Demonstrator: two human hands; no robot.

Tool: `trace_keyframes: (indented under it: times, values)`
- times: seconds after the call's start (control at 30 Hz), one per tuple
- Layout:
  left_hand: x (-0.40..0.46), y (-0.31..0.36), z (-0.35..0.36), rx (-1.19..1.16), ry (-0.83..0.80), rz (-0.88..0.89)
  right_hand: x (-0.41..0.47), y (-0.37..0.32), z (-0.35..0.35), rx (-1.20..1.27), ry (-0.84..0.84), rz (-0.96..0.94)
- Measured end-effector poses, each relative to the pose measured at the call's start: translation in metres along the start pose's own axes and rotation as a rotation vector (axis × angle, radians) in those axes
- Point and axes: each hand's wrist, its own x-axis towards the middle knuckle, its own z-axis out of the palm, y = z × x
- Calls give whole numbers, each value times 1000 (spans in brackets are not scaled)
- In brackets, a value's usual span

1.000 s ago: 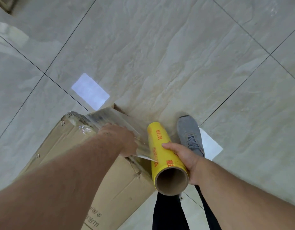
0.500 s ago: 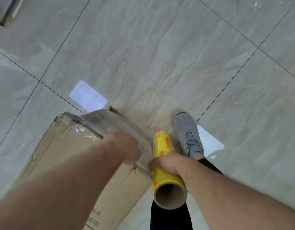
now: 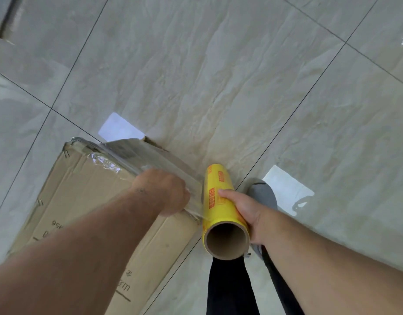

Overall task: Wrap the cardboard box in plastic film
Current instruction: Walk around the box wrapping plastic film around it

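Left hand [image 3: 164, 192] presses clingy film [image 3: 137, 155] against the box [image 3: 87, 201] edge; its fingers are hidden. Right hand [image 3: 243, 208] grips the roll [image 3: 221, 201] (light, stiff core, probably best held mid-tube).

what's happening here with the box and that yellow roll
A person is wrapping a cardboard box on the tiled floor in clear film. The right hand grips the yellow roll beside the box's corner, and the left hand presses the film against the box's top edge. Film covers only that far end; the rest of the box is bare cardboard. A grey shoe stands just beyond the roll.
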Motion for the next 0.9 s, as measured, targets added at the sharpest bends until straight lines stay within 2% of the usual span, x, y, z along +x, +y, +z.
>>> trace_keyframes:
  times: [0.17, 0.3, 0.43, 0.53, 0.63, 0.77, 0.9]
  values:
    - [1, 4, 4, -3, 24, -9, 16, 11, -23, -316, 130, -96]
    - [-3, 15, 2, 2, 36, -5, 34, 32, -13, -529, 170, -87]
    - [-3, 11, -1, -5, 24, -38, 36, 41, 18, -587, 195, -120]
    - [-7, 17, -6, 21, -2, 3, 39, 56, 31, -383, 169, -174]
    - [-16, 35, -5, -8, 0, 122, 31, 75, 31, -109, 185, -159]
    - [-25, 56, 17, 84, 0, 246, 28, 108, 31, 364, 35, -115]
    - [-27, 51, 17, 149, 23, 256, 29, 120, 47, 592, -14, -112]
